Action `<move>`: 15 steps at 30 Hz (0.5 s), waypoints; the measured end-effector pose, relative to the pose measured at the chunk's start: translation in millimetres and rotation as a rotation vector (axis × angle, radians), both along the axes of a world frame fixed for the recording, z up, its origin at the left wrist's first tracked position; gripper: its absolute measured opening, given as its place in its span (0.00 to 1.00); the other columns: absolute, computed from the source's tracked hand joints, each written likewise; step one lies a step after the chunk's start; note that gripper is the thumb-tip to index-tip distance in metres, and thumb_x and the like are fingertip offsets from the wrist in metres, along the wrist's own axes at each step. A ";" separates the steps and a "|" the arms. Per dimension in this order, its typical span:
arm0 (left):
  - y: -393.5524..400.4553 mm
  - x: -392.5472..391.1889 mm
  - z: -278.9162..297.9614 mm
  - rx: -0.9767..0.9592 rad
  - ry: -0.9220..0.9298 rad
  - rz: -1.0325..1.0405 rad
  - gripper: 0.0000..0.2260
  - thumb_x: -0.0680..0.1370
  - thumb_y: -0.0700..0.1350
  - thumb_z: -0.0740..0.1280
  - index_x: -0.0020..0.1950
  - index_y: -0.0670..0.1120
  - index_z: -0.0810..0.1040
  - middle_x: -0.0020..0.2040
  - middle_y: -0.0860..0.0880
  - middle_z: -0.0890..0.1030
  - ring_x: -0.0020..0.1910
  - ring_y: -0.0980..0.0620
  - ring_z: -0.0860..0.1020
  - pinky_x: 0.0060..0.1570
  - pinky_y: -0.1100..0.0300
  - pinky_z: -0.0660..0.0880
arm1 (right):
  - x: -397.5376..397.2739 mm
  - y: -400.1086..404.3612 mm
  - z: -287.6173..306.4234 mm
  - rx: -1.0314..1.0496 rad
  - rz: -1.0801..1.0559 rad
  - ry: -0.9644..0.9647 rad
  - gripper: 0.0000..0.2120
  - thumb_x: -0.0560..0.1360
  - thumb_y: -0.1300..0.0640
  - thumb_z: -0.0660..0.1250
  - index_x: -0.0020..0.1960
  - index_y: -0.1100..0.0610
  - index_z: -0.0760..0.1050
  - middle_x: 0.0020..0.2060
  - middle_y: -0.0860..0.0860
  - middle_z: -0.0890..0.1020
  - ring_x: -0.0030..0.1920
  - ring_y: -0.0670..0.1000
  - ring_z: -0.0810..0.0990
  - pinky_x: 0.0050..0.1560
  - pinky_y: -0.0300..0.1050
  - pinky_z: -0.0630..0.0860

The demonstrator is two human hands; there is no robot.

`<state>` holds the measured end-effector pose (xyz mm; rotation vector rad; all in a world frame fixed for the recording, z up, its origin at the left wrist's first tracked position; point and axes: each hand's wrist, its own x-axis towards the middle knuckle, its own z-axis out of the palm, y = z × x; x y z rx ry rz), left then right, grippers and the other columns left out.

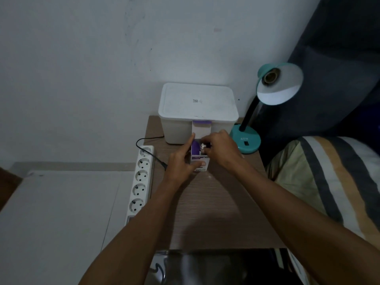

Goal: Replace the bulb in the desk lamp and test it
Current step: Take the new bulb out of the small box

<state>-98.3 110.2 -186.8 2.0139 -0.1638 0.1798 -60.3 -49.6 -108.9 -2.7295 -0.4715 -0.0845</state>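
Note:
A teal desk lamp [247,142] stands at the table's back right, its shade [281,87] tilted up toward me. The brass socket [269,77] inside the shade holds no bulb. At the table's middle my left hand [182,161] grips a small purple and white bulb box [200,161] with its top flap [202,129] open. My right hand [221,148] pinches the metal screw base of a bulb [202,148] at the box's mouth. The glass part of the bulb is hidden inside the box.
A white lidded plastic bin [197,108] sits against the wall behind the box. A white power strip [140,182] lies along the wooden table's [213,202] left edge with a black cable [153,156] plugged in. A striped pillow [329,182] lies right; a dark glossy object [222,266] is nearest me.

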 end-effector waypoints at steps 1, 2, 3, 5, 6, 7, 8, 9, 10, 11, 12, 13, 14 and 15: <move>-0.6 -0.3 0.7 -0.002 0.000 0.002 0.48 0.71 0.44 0.82 0.84 0.54 0.58 0.67 0.44 0.82 0.60 0.55 0.83 0.60 0.60 0.81 | -0.1 1.7 0.4 -0.007 0.007 0.010 0.14 0.75 0.56 0.73 0.61 0.52 0.82 0.50 0.54 0.82 0.52 0.53 0.77 0.49 0.52 0.80; -1.2 -0.5 1.4 -0.005 0.000 0.003 0.48 0.71 0.44 0.82 0.84 0.54 0.58 0.67 0.44 0.82 0.60 0.55 0.83 0.60 0.58 0.81 | -0.2 3.5 1.0 -0.001 0.014 0.017 0.14 0.75 0.57 0.73 0.60 0.52 0.82 0.50 0.54 0.82 0.51 0.53 0.78 0.50 0.52 0.81; -1.3 -0.6 1.8 -0.005 0.001 0.005 0.48 0.71 0.44 0.82 0.84 0.54 0.58 0.67 0.44 0.82 0.60 0.54 0.83 0.61 0.56 0.82 | 0.2 4.4 0.8 0.021 0.023 0.025 0.13 0.75 0.58 0.73 0.59 0.53 0.82 0.50 0.54 0.83 0.50 0.52 0.79 0.50 0.51 0.81; -1.2 -0.9 2.1 -0.010 0.008 0.007 0.48 0.71 0.43 0.82 0.84 0.54 0.58 0.67 0.44 0.81 0.61 0.53 0.82 0.61 0.52 0.82 | 0.3 3.4 0.9 0.069 0.055 0.024 0.13 0.75 0.60 0.73 0.59 0.57 0.82 0.50 0.54 0.84 0.49 0.51 0.80 0.49 0.47 0.81; -0.7 -0.7 1.9 -0.017 0.010 0.006 0.48 0.71 0.43 0.82 0.84 0.54 0.59 0.67 0.44 0.81 0.61 0.53 0.82 0.61 0.50 0.82 | -0.9 2.4 1.8 0.077 0.071 0.012 0.13 0.76 0.60 0.73 0.60 0.58 0.82 0.50 0.54 0.84 0.49 0.49 0.79 0.47 0.43 0.78; 0.0 -0.2 0.9 -0.025 0.012 0.004 0.48 0.71 0.42 0.82 0.84 0.55 0.59 0.67 0.44 0.81 0.62 0.52 0.82 0.61 0.49 0.82 | -1.8 0.7 2.0 0.088 0.081 -0.002 0.12 0.77 0.59 0.71 0.60 0.58 0.81 0.51 0.53 0.83 0.50 0.48 0.77 0.46 0.38 0.74; 0.6 0.6 0.0 -0.025 0.019 0.004 0.48 0.71 0.43 0.81 0.84 0.56 0.58 0.67 0.44 0.81 0.62 0.52 0.82 0.61 0.48 0.82 | -2.4 -1.1 1.3 0.109 0.080 -0.010 0.12 0.78 0.58 0.70 0.61 0.57 0.80 0.52 0.52 0.82 0.52 0.47 0.76 0.46 0.36 0.70; 0.7 1.0 0.0 -0.018 0.027 0.006 0.48 0.71 0.43 0.81 0.84 0.57 0.58 0.67 0.44 0.81 0.62 0.52 0.82 0.61 0.48 0.82 | -3.2 -2.6 0.7 0.138 0.069 -0.017 0.13 0.80 0.56 0.68 0.63 0.56 0.79 0.54 0.51 0.80 0.54 0.47 0.74 0.48 0.37 0.69; 0.4 1.2 0.2 -0.006 0.034 0.010 0.48 0.71 0.43 0.82 0.84 0.58 0.58 0.68 0.44 0.81 0.62 0.52 0.82 0.61 0.49 0.82 | -3.7 -3.1 1.1 0.171 0.049 -0.010 0.13 0.80 0.55 0.67 0.64 0.55 0.78 0.55 0.51 0.78 0.56 0.47 0.72 0.52 0.39 0.68; -0.3 1.3 1.0 0.000 0.039 0.012 0.48 0.71 0.43 0.82 0.84 0.58 0.58 0.68 0.45 0.80 0.62 0.52 0.82 0.61 0.49 0.82 | -4.5 -3.1 2.9 0.214 0.032 -0.008 0.14 0.81 0.54 0.66 0.65 0.54 0.77 0.57 0.51 0.76 0.58 0.47 0.71 0.55 0.41 0.69; -1.4 1.2 2.0 -0.004 0.043 0.011 0.48 0.71 0.43 0.82 0.83 0.57 0.59 0.68 0.45 0.81 0.63 0.52 0.82 0.62 0.50 0.82 | -4.6 -2.2 5.6 0.266 0.018 -0.016 0.14 0.81 0.54 0.66 0.66 0.54 0.76 0.57 0.51 0.76 0.58 0.47 0.72 0.56 0.41 0.70; -2.1 1.3 2.3 -0.017 0.045 0.011 0.47 0.70 0.42 0.82 0.83 0.56 0.60 0.68 0.46 0.81 0.63 0.53 0.81 0.62 0.50 0.81 | -4.9 -1.1 8.4 0.327 0.012 -0.032 0.13 0.81 0.55 0.66 0.65 0.55 0.76 0.57 0.52 0.75 0.57 0.47 0.73 0.56 0.39 0.71; -2.8 1.4 2.9 -0.032 0.045 0.011 0.47 0.70 0.41 0.82 0.83 0.54 0.61 0.69 0.46 0.81 0.64 0.53 0.81 0.63 0.51 0.81 | -6.5 0.8 13.4 0.391 0.009 -0.055 0.12 0.81 0.56 0.66 0.64 0.56 0.76 0.57 0.52 0.74 0.56 0.47 0.74 0.54 0.35 0.71; -3.0 1.5 3.4 -0.043 0.047 0.012 0.47 0.70 0.41 0.82 0.83 0.53 0.62 0.69 0.47 0.81 0.65 0.54 0.80 0.64 0.51 0.80 | -7.2 2.7 16.8 0.453 0.003 -0.073 0.12 0.81 0.57 0.65 0.64 0.57 0.76 0.56 0.52 0.74 0.54 0.47 0.75 0.53 0.32 0.70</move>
